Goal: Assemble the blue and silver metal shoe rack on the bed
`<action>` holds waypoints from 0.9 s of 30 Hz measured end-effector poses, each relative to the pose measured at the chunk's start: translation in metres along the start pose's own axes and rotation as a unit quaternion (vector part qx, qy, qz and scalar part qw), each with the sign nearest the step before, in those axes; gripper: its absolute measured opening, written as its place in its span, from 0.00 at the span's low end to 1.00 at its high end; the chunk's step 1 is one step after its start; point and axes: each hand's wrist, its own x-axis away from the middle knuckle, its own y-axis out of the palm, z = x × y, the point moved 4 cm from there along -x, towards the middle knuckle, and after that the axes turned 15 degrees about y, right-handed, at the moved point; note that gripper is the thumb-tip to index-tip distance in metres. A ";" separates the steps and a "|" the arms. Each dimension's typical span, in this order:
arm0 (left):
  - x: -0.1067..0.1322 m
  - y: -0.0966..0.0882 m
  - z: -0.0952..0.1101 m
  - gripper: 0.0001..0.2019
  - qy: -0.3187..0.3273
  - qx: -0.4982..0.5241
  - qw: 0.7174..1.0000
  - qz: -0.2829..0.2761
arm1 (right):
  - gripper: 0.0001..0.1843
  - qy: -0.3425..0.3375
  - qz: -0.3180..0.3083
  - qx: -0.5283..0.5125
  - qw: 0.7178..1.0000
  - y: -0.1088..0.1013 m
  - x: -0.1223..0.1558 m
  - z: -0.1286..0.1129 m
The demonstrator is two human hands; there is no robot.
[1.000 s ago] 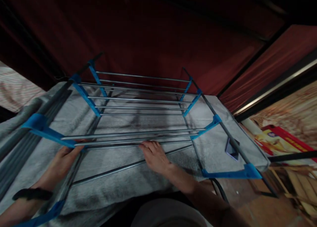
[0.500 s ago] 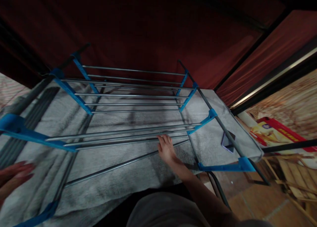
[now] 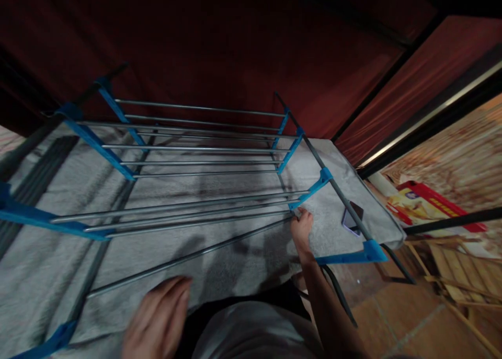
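Note:
A rack of grey metal rods and blue plastic brackets lies on its side on a grey fleecy cover. My right hand is closed at the right end of a loose metal rod, just below a blue bracket. That rod slants down to the left, its other end by the lower left post. My left hand hovers over the near edge of the cover, slightly blurred, fingers stretched and holding nothing. Between the side posts run several fitted rods.
A phone lies on the cover right of the rack. Several spare tubes lie at the left. A red and yellow box and a wooden folding chair stand at the right. Dark red fabric hangs behind.
My right hand has slid right, from the middle of the rods to the loose rod's right end. My left hand has come in from the left edge towards the near middle.

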 end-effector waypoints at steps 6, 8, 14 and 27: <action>-0.112 0.091 -0.021 0.21 0.102 -0.009 0.991 -0.086 | 0.23 -0.005 -0.050 -0.012 0.999 0.016 -0.008 0.011; -0.135 0.106 -0.033 0.23 0.110 -0.030 0.986 -0.121 | 0.22 -0.010 -0.058 -0.012 0.998 0.016 -0.009 0.011; -0.157 0.126 -0.062 0.27 0.058 -0.042 0.983 -0.168 | 0.17 -0.002 -0.067 0.000 0.998 0.015 -0.014 0.008; -0.165 0.126 -0.067 0.23 0.039 -0.060 0.982 -0.174 | 0.14 0.018 -0.053 0.045 0.997 0.018 -0.011 0.000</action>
